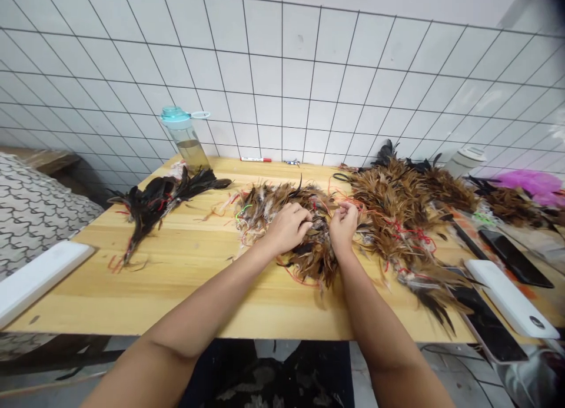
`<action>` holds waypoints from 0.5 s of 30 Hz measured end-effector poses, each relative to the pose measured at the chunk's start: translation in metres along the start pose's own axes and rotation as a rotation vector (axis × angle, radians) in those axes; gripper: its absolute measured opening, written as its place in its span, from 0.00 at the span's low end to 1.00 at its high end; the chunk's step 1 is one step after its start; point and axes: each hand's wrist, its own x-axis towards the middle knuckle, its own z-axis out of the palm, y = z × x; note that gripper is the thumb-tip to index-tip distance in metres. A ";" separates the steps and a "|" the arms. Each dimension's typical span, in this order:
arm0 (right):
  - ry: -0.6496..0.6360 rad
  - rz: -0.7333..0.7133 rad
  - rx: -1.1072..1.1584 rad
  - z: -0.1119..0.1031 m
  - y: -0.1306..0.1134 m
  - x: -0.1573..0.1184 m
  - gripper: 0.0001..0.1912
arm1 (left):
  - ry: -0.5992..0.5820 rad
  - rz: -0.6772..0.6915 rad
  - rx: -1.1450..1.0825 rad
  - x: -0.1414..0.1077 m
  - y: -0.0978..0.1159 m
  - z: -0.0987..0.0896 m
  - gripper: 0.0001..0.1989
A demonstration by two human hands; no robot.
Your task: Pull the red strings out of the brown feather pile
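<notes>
Brown feathers in a loose pile (309, 258) lie at the middle of the wooden table (176, 296), with red string and a bit of green string among them. My left hand (289, 226) rests over the pile with its fingers curled down into the feathers; what its fingertips grip is hidden. Just to its right, my right hand (344, 222) is closed in a pinch at the pile's right edge, near red string; what it pinches is too small to make out. A larger heap of brown feathers (397, 196) spreads to the right of my right hand.
Black feathers (154, 202) lie at the left, beside a bottle with a blue lid (189, 140). A red and white marker (256, 159) is near the wall. White power banks (507, 296) and dark phones (514, 258) sit at right, with pink material (532, 185) behind.
</notes>
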 end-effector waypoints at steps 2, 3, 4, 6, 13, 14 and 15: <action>-0.033 -0.026 -0.009 0.001 0.000 -0.001 0.10 | -0.002 0.039 -0.033 -0.007 -0.001 -0.003 0.07; -0.049 -0.043 -0.015 0.001 0.000 -0.002 0.10 | -0.009 0.055 -0.035 -0.010 -0.001 -0.003 0.08; -0.061 -0.061 -0.023 0.001 -0.001 -0.003 0.10 | -0.018 0.069 -0.026 -0.012 -0.001 -0.002 0.08; -0.082 -0.099 -0.037 0.002 -0.002 -0.004 0.10 | -0.041 0.090 0.014 -0.013 0.000 0.002 0.10; -0.223 -0.227 -0.013 -0.002 -0.014 -0.005 0.08 | -0.011 0.089 0.020 -0.010 -0.009 0.009 0.09; -0.238 -0.250 -0.006 -0.005 -0.017 -0.005 0.08 | 0.019 0.079 0.000 -0.010 -0.011 0.005 0.09; -0.254 -0.274 0.001 -0.007 -0.022 -0.005 0.08 | 0.041 0.072 -0.014 -0.011 -0.015 0.000 0.09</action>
